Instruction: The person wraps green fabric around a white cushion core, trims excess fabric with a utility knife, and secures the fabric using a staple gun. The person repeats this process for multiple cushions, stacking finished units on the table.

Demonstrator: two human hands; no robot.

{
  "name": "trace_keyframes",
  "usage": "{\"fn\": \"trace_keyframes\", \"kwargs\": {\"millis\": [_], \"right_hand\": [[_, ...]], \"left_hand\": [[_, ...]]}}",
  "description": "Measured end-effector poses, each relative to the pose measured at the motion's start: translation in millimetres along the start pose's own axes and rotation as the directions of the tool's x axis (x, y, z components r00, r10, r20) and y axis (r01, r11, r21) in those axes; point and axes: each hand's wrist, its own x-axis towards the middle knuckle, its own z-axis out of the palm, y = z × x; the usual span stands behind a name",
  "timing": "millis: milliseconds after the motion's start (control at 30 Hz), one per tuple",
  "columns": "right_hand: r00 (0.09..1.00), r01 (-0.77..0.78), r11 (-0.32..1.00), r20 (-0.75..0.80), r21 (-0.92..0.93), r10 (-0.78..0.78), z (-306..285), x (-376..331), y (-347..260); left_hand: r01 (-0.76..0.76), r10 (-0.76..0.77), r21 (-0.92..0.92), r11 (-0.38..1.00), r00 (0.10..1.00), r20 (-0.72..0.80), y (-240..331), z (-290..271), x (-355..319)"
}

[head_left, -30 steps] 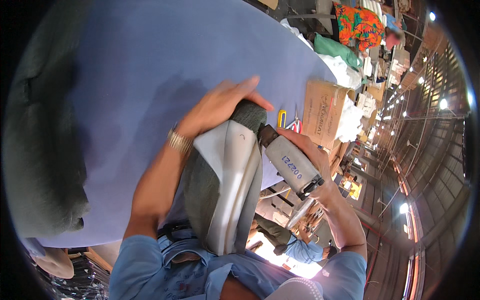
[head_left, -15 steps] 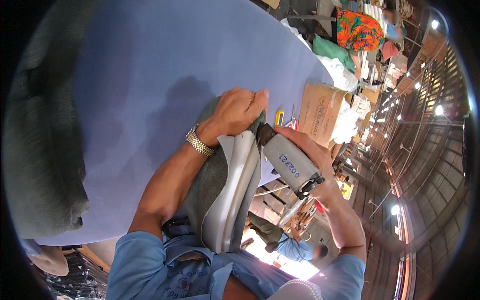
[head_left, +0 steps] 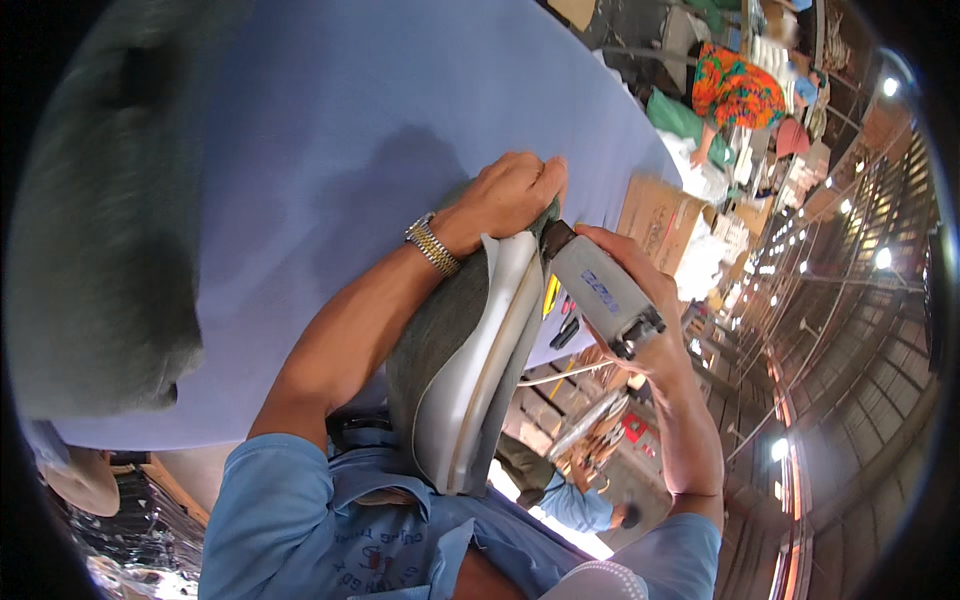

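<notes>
Got my left hand (head_left: 512, 197) curled tight over the top end of this padded piece (head_left: 430, 340), fingers bunched around the dark green-grey cloth, knuckles up. The piece is right in front of me at the table edge, standing on a slant, lower end by my shirt (head_left: 340, 510), with its pale inner side showing in a long strip. My right hand (head_left: 648, 272) is wrapped around a chunky grey hand tool (head_left: 603, 290), its black nose right up by the top end next to my left hand. Can't tell if it's actually touching. A yellow-handled thing (head_left: 550, 295) peeks out behind the piece on the blue table (head_left: 290, 90). Cardboard box (head_left: 655, 218) past that, big heap of dark cloth (head_left: 100, 250) on my left.
</notes>
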Motion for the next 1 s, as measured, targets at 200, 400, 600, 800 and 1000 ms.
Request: {"fn": "trace_keyframes", "kwargs": {"millis": [200,400,600,800,1000], "right_hand": [[0.965,0.199,0.978,-0.161,-0.057,-0.206,23.0,-26.3,22.3],[0.888,0.342,0.897,-0.409,0.280,-0.210,86.7,-103.8,46.6],[0.966,-0.015,0.838,-0.209,0.545,0.153,182.2,-89.4,190.3],[0.933,0.303,0.930,-0.267,0.210,-0.243,226.0,-62.8,248.9],[0.764,0.621,0.629,-0.539,0.468,-0.354,101.7,-95.7,182.6]], "left_hand": [[-0.121,0.122,0.057,0.991,0.993,0.000,-0.4,1.4,-3.0],[-0.208,0.223,0.103,0.973,0.960,-0.170,47.4,-45.6,-55.6],[-0.570,0.667,0.465,0.677,0.742,-0.062,223.2,26.8,-193.7],[-0.738,0.765,0.509,0.443,0.607,0.215,216.5,108.3,-234.8],[-0.859,0.744,0.477,0.187,0.441,0.502,165.1,223.9,-234.5]]}}
